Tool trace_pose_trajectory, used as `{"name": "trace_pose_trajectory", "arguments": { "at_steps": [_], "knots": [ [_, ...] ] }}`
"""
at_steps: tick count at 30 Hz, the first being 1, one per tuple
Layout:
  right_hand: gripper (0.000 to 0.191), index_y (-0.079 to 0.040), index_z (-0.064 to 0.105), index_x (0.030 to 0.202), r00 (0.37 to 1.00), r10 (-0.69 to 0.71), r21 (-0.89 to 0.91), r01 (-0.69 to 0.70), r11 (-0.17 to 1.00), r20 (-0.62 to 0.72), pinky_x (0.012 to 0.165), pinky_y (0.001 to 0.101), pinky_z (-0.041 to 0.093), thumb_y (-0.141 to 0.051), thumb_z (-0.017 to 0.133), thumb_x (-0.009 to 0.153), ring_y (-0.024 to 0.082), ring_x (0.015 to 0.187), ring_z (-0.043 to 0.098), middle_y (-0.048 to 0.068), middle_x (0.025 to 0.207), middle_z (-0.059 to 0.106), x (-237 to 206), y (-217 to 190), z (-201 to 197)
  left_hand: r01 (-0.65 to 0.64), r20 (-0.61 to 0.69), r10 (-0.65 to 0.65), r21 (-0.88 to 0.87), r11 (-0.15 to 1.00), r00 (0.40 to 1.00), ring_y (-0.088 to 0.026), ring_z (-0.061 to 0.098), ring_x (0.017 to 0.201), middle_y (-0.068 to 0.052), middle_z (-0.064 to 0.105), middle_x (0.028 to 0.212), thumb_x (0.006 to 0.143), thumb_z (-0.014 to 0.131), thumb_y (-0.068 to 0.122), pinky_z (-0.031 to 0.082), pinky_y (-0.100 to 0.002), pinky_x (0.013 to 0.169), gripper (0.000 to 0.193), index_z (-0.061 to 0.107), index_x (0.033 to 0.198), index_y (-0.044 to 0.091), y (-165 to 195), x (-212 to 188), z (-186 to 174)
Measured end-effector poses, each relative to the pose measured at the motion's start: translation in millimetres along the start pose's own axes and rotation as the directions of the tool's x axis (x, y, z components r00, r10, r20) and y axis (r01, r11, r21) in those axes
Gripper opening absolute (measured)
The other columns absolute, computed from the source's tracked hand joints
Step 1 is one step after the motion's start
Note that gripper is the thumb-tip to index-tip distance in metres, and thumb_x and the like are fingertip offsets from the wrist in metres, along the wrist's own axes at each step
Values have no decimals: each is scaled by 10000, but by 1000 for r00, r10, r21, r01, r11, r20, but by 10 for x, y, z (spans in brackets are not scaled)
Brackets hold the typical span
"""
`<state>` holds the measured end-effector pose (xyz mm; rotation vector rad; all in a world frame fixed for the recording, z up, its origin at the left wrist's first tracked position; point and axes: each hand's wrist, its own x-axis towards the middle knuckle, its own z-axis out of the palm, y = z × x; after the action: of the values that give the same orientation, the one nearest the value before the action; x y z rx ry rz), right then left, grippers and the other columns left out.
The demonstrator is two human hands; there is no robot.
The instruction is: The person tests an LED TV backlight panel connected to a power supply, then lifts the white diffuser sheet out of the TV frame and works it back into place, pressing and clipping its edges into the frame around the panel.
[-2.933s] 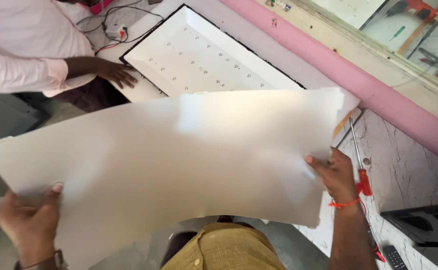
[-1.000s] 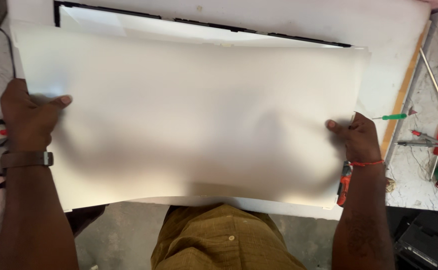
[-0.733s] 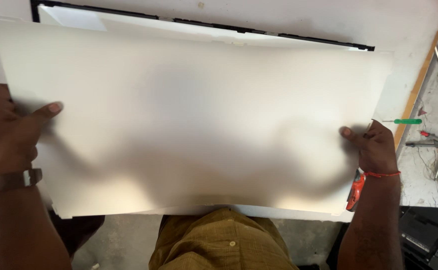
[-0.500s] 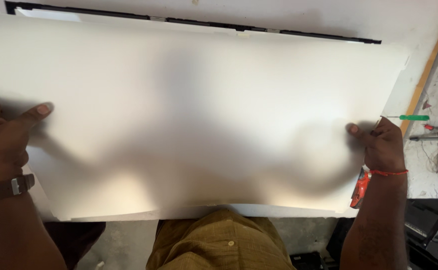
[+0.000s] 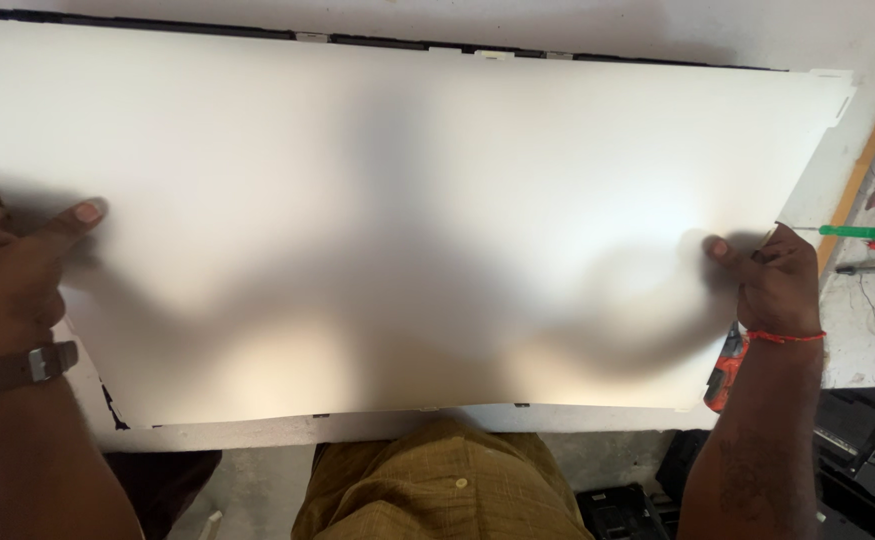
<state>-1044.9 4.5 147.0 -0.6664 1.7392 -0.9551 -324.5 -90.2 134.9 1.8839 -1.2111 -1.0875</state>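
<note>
- The left hand (image 5: 2, 265) pinches the left edge of a large white translucent sheet (image 5: 397, 220), thumb pressed flat on top and the other fingers curled at the edge, presumably beneath it; a dark strapped watch (image 5: 17, 365) sits on the wrist just below that grip.
- The sheet spreads wide between the two grips, lying nearly flat and covering almost all of a black-framed panel (image 5: 387, 42), of which only a thin dark rim shows beyond the sheet's far edge.
- Under the sheet's near edge, between the hands, a narrow white strip of the panel (image 5: 407, 420) shows, and below that the person's mustard-coloured shirt (image 5: 437, 490).
- The right hand (image 5: 772, 280) is closed on the sheet's right edge, thumb on top pointing inward; a red thread (image 5: 787, 338) circles the wrist.
- Just below that grip a red-handled tool (image 5: 725, 368) pokes out from under the sheet's corner; what kind of tool it is cannot be told.
- Right of the grip, a green-handled screwdriver (image 5: 850, 232) lies on the pale worktop (image 5: 862, 340), near the fingers, with other tools partly cut off at the frame's edge.
</note>
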Motion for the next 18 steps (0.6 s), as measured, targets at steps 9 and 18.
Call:
{"name": "trace_pose_trajectory", "arguments": {
  "at_steps": [9, 18],
  "knots": [
    [296, 59, 672, 1137, 999, -33, -118, 29, 993, -27, 780, 277, 587, 15, 837, 896, 139, 881, 691, 99, 1027, 726, 21, -82, 185, -39, -77, 54, 185, 982, 996, -205, 743, 964, -151, 715, 1155, 951, 855, -28, 647, -325, 744, 426, 528, 1223, -7, 2, 8, 223],
    [391, 87, 640, 1281, 985, -76, -376, 12, 927, -158, 766, 326, 622, 26, 799, 929, 232, 929, 741, 183, 1094, 744, -72, -137, 409, -72, -137, 107, 235, 969, 985, -177, 720, 970, -136, 704, 1118, 856, 921, -43, 615, -277, 752, 508, 536, 1188, -22, 77, 70, 207]
  ]
}}
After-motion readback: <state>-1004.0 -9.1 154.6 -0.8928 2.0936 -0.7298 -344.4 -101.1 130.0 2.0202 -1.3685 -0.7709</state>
